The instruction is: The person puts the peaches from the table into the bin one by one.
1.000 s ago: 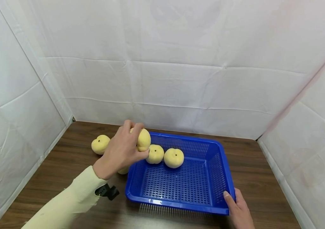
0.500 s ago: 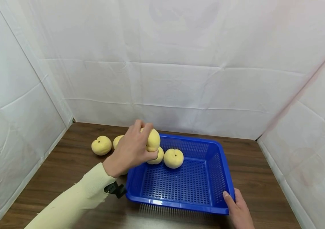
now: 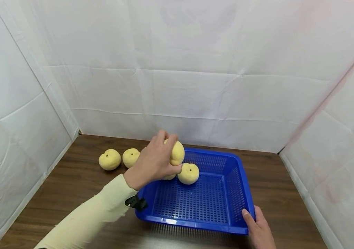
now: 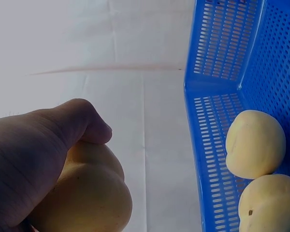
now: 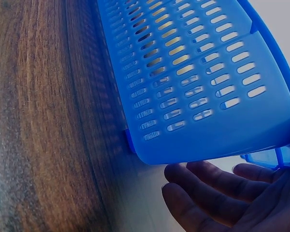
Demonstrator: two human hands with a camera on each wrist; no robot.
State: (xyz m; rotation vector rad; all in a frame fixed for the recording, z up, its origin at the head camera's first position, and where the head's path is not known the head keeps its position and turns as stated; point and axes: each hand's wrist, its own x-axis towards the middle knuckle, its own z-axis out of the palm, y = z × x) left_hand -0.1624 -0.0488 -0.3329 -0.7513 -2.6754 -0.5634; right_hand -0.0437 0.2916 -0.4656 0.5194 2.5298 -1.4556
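Observation:
My left hand [image 3: 155, 159] holds a yellow peach [image 3: 178, 153] between thumb and fingers, above the far left part of a blue plastic basket [image 3: 208, 226]. In the left wrist view the thumb lies against that peach [image 4: 87, 193]. Inside the basket sit two more peaches side by side; the right one [image 3: 188, 173] shows fully, while my hand covers most of the left one [image 3: 169, 177]. At the near right corner my right hand [image 3: 260, 230] grips the basket, thumb over the rim. The right wrist view has its fingers [image 5: 203, 188] by the corner's outer side.
Two peaches stand on the brown wooden table [image 3: 71, 183] left of the basket: one farther left [image 3: 109, 159], the other [image 3: 131, 157] beside my left forearm. White sheeting [image 3: 189, 93] walls the table at the back and both sides.
My left hand has carried its peach to the right, over the basket's far left side. A table peach behind the hand has come into view. The right hand and basket have stayed put.

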